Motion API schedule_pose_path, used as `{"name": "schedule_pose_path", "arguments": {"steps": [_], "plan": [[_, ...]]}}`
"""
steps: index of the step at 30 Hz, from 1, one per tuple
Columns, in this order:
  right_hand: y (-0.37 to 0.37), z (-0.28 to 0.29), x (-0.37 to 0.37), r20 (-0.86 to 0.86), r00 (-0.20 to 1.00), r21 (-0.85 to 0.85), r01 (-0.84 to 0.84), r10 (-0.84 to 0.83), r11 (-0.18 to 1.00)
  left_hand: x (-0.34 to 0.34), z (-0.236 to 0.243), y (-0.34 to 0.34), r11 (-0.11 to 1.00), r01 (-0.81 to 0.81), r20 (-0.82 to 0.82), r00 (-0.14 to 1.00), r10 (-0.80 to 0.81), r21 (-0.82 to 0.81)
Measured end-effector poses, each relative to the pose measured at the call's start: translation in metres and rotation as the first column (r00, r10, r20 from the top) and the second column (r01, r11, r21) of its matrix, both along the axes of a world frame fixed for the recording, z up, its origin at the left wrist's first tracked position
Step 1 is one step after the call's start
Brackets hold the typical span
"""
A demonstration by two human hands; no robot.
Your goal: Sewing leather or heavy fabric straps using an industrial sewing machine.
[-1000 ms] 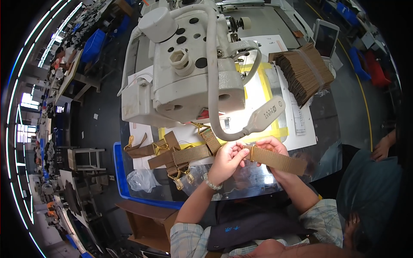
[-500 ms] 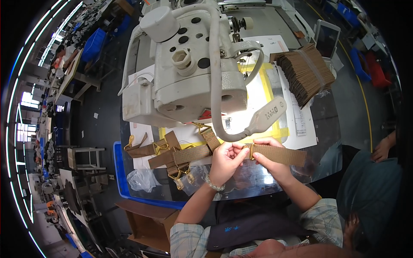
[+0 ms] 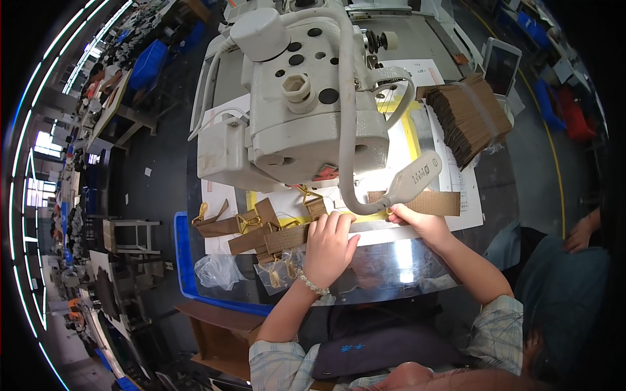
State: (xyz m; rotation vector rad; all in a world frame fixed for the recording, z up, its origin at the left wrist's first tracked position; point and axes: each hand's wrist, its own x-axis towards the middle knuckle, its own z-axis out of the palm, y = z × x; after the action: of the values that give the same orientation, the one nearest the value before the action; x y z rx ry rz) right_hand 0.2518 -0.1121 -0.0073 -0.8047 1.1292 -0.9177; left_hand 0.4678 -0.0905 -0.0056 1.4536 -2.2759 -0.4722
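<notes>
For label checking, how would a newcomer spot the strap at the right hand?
Start at the big machine; its paddle-shaped lamp hangs lower right. The brown strap at the right hand is partly behind it, apart from the straps piled left.

A smooth, dark grey floor (image 3: 166, 150) is crossed at the right by a narrow yellow line (image 3: 555, 151). At the far left, light is supplied by long white tube lamps (image 3: 91, 50) and bright rectangular windows (image 3: 47, 143). A pale-topped table (image 3: 107, 117), a light-framed open stand (image 3: 140, 223), a blue plastic bin (image 3: 149, 64) and a red plastic bin (image 3: 577, 117) are also shown.
</notes>
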Motion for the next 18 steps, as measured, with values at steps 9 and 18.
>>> {"name": "schedule_pose_path", "arguments": {"steps": [9, 18], "plan": [[-0.039, -0.007, 0.024, -0.019, 0.990, -0.275, -0.139, 0.139, 0.951, 0.024, 0.000, -0.021, 0.999, 0.013, 0.032, 0.999, -0.011, -0.043], [-0.035, -0.017, 0.023, 0.176, 0.974, -0.200, -0.103, 0.140, 0.974, 0.018, -0.005, -0.033, 0.991, -0.055, -0.192, 0.981, 0.030, -0.123]]}}
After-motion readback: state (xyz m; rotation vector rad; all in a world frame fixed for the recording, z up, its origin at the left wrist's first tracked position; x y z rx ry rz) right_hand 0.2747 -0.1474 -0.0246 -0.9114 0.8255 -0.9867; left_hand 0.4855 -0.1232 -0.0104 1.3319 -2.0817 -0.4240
